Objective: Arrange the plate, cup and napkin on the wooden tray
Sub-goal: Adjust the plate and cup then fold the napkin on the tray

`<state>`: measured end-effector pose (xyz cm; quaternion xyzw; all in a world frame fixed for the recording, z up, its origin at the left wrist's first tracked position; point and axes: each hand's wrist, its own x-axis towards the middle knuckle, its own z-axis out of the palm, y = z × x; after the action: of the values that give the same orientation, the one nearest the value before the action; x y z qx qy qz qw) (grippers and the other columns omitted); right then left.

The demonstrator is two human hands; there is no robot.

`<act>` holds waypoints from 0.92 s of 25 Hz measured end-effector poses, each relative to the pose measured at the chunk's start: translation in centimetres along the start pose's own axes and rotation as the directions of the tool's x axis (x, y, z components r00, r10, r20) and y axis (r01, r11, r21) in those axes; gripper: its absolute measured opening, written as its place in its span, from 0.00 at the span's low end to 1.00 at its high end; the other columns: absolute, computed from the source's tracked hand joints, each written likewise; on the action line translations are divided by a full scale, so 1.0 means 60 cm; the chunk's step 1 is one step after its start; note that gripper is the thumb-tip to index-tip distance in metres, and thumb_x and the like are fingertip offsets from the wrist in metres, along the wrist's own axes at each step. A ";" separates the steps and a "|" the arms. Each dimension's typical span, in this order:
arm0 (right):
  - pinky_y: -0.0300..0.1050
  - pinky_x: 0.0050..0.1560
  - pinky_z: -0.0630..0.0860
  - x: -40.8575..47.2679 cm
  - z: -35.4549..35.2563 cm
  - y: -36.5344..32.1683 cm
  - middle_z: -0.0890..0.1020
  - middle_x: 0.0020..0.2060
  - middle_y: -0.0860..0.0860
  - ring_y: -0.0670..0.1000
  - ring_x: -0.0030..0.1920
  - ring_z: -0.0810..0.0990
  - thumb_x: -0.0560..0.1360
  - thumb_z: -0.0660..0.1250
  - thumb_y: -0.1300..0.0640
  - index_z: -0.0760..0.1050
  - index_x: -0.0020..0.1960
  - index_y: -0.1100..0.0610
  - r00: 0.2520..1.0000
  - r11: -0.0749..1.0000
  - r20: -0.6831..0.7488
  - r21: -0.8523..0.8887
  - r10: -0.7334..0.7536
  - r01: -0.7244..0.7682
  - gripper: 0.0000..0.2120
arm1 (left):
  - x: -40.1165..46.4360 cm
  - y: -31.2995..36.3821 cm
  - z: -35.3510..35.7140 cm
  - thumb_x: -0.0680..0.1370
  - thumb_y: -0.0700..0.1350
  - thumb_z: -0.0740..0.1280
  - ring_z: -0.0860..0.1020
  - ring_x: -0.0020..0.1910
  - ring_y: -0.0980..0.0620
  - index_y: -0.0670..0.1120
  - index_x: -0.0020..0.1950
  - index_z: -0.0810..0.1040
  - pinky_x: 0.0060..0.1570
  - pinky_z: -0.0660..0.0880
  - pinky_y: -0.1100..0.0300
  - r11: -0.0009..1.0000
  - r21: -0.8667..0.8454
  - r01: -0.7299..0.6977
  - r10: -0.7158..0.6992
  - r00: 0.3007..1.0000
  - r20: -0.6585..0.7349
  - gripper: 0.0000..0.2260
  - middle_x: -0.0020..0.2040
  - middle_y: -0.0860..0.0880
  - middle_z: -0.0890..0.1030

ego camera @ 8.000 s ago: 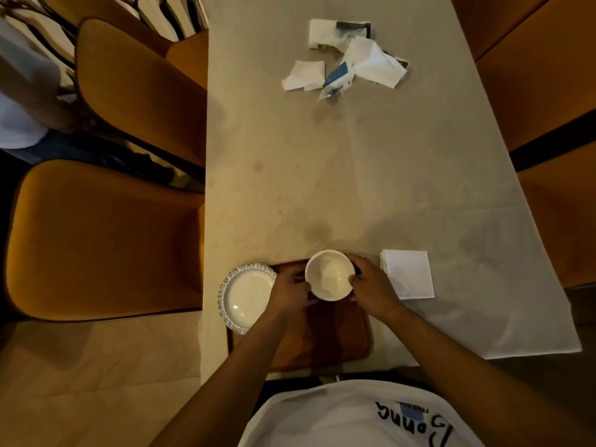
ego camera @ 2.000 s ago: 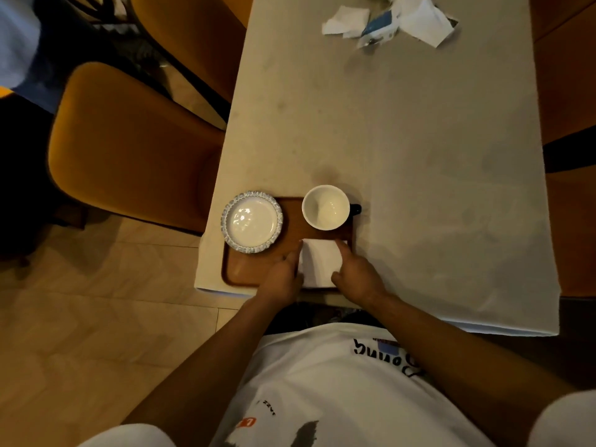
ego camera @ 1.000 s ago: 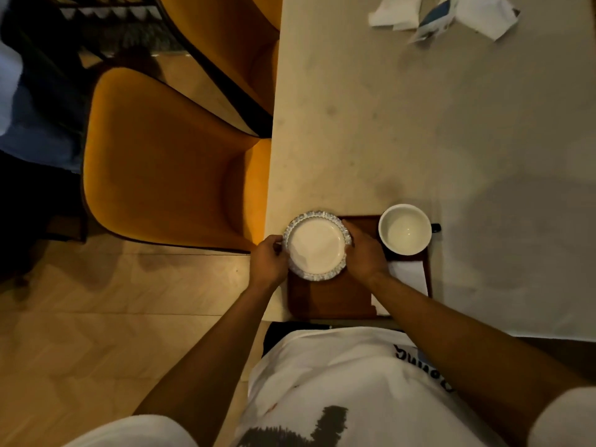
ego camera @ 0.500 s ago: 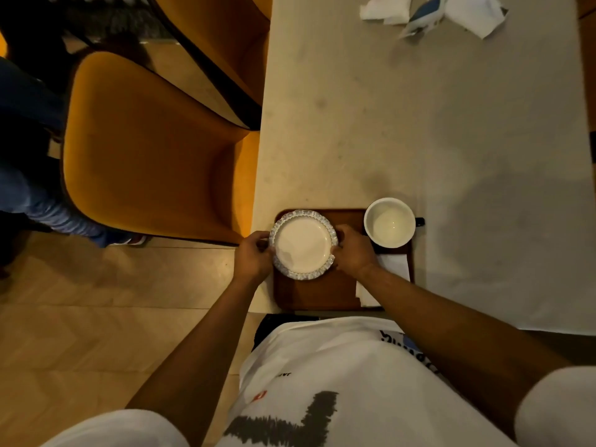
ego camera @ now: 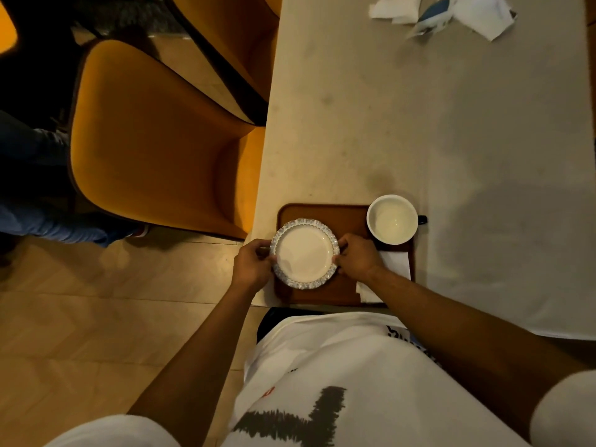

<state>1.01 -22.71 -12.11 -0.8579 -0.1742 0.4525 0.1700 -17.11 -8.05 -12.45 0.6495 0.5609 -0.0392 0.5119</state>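
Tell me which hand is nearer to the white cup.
Right. The right hand grips the plate's right edge, just below and left of the cup. The left hand holds the plate's opposite edge, with the whole plate between it and the cup.

Only 1 view was given, a wide-angle camera worn on the person's head. It looked almost straight down, tilted slightly forward, so the wearer's white printed shirt (ego camera: 338, 382) filled the bottom edge and both forearms ran up from there into the middle. The long beige-clothed table (ego camera: 419, 124) stretched away toward the top right, its lines bowed by the lens. The rounded brown wooden tray (ego camera: 322, 211) sat just below centre, close under the camera at arm's reach. The left half took in the pale wood-plank floor (ego camera: 80, 333) and the mustard-yellow upholstered chair (ego camera: 154, 140), seen from above. The scattered white paper napkins (ego camera: 477, 14) at the far end were cut by the top border.
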 end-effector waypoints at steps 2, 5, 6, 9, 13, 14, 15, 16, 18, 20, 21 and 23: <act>0.51 0.42 0.84 -0.008 -0.001 0.002 0.84 0.44 0.54 0.53 0.36 0.86 0.73 0.73 0.61 0.74 0.48 0.52 1.000 1.000 0.025 -0.003 0.014 -0.014 0.10 | -0.005 -0.004 -0.001 0.76 0.37 0.71 0.81 0.51 0.46 0.43 0.62 0.80 0.54 0.81 0.46 1.000 -0.008 0.004 -0.004 1.000 0.011 0.15 0.54 0.43 0.84; 0.50 0.39 0.83 -0.018 0.004 0.007 0.85 0.42 0.54 0.53 0.34 0.85 0.73 0.73 0.59 0.75 0.49 0.52 0.999 0.998 0.044 -0.056 -0.004 0.006 0.09 | -0.013 -0.010 -0.002 0.76 0.36 0.70 0.81 0.51 0.47 0.43 0.62 0.79 0.53 0.82 0.48 1.000 -0.010 0.005 -0.005 0.999 0.032 0.15 0.54 0.44 0.84; 0.53 0.42 0.84 -0.021 0.005 0.008 0.85 0.43 0.54 0.54 0.36 0.85 0.73 0.73 0.58 0.75 0.49 0.51 0.999 0.997 0.036 -0.074 -0.014 0.017 0.09 | -0.016 -0.011 -0.002 0.76 0.36 0.70 0.82 0.52 0.47 0.43 0.62 0.79 0.53 0.82 0.47 1.000 -0.011 0.013 -0.013 0.999 0.036 0.15 0.53 0.44 0.84; 0.55 0.48 0.82 -0.028 0.005 0.011 0.85 0.45 0.53 0.55 0.43 0.84 0.72 0.74 0.55 0.75 0.47 0.49 0.999 0.993 0.029 -0.110 -0.033 0.036 0.09 | -0.023 -0.017 0.000 0.76 0.36 0.70 0.82 0.51 0.47 0.43 0.62 0.80 0.53 0.82 0.46 1.000 -0.010 0.023 -0.022 0.999 0.039 0.15 0.52 0.45 0.85; 0.54 0.49 0.81 -0.037 0.009 0.015 0.84 0.47 0.52 0.54 0.45 0.82 0.72 0.74 0.54 0.76 0.49 0.50 0.999 0.988 0.033 -0.147 -0.040 0.044 0.09 | -0.031 -0.028 0.001 0.75 0.36 0.71 0.83 0.49 0.47 0.44 0.60 0.81 0.52 0.82 0.44 1.000 0.002 0.018 -0.018 0.999 0.037 0.14 0.50 0.45 0.85; 0.53 0.49 0.81 -0.038 0.010 0.016 0.84 0.47 0.52 0.54 0.46 0.82 0.72 0.74 0.53 0.77 0.50 0.51 0.998 0.986 0.033 -0.160 -0.046 0.051 0.09 | -0.032 -0.030 0.001 0.75 0.35 0.71 0.83 0.49 0.47 0.44 0.59 0.81 0.52 0.82 0.44 1.000 0.004 0.018 -0.018 0.999 0.036 0.13 0.50 0.45 0.85; 0.53 0.50 0.80 -0.039 0.011 0.018 0.84 0.48 0.53 0.54 0.47 0.81 0.72 0.74 0.53 0.77 0.51 0.51 0.998 0.984 0.034 -0.168 -0.050 0.055 0.09 | -0.033 -0.030 0.000 0.75 0.35 0.71 0.83 0.49 0.47 0.44 0.59 0.81 0.53 0.82 0.44 1.000 0.005 0.018 -0.018 0.999 0.037 0.13 0.49 0.45 0.86; 0.53 0.50 0.80 -0.040 0.011 0.019 0.84 0.48 0.53 0.54 0.47 0.81 0.72 0.74 0.53 0.77 0.51 0.52 0.998 0.984 0.034 -0.172 -0.052 0.057 0.10 | -0.034 -0.030 0.000 0.75 0.35 0.71 0.83 0.49 0.47 0.44 0.58 0.81 0.53 0.82 0.45 1.000 0.007 0.017 -0.017 0.999 0.037 0.13 0.49 0.46 0.86; 0.54 0.50 0.80 -0.042 0.013 0.022 0.84 0.48 0.54 0.55 0.48 0.81 0.72 0.73 0.53 0.77 0.50 0.52 0.998 0.983 0.030 -0.177 -0.052 0.057 0.10 | -0.036 -0.028 0.000 0.74 0.35 0.71 0.83 0.49 0.47 0.44 0.58 0.81 0.54 0.81 0.47 1.000 0.018 0.014 -0.015 0.999 0.037 0.14 0.50 0.46 0.86; 0.55 0.51 0.80 -0.044 0.015 0.023 0.84 0.49 0.54 0.55 0.48 0.81 0.72 0.73 0.53 0.77 0.51 0.52 0.998 0.982 0.029 -0.180 -0.049 0.054 0.10 | -0.037 -0.028 -0.001 0.74 0.34 0.71 0.83 0.50 0.48 0.44 0.58 0.82 0.55 0.81 0.49 0.999 0.030 0.013 -0.015 0.999 0.041 0.14 0.51 0.45 0.86; 0.54 0.51 0.80 -0.045 0.015 0.024 0.84 0.49 0.54 0.56 0.48 0.81 0.72 0.73 0.53 0.77 0.51 0.52 0.998 0.982 0.029 -0.181 -0.047 0.051 0.10 | -0.037 -0.029 -0.001 0.74 0.34 0.71 0.83 0.50 0.48 0.44 0.58 0.82 0.56 0.80 0.49 0.999 0.032 0.012 -0.013 0.999 0.043 0.14 0.51 0.46 0.86; 0.54 0.51 0.80 -0.047 0.015 0.024 0.84 0.49 0.54 0.56 0.49 0.81 0.72 0.73 0.53 0.77 0.52 0.53 0.998 0.982 0.030 -0.183 -0.047 0.052 0.11 | -0.037 -0.032 -0.001 0.74 0.35 0.71 0.83 0.51 0.49 0.44 0.58 0.82 0.57 0.80 0.50 0.999 0.036 0.013 -0.014 0.999 0.044 0.14 0.51 0.47 0.86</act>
<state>-1.04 -25.14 -11.25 -0.8594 -0.2387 0.4412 0.0990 -19.43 -9.84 -12.20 0.6538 0.5532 -0.0670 0.5120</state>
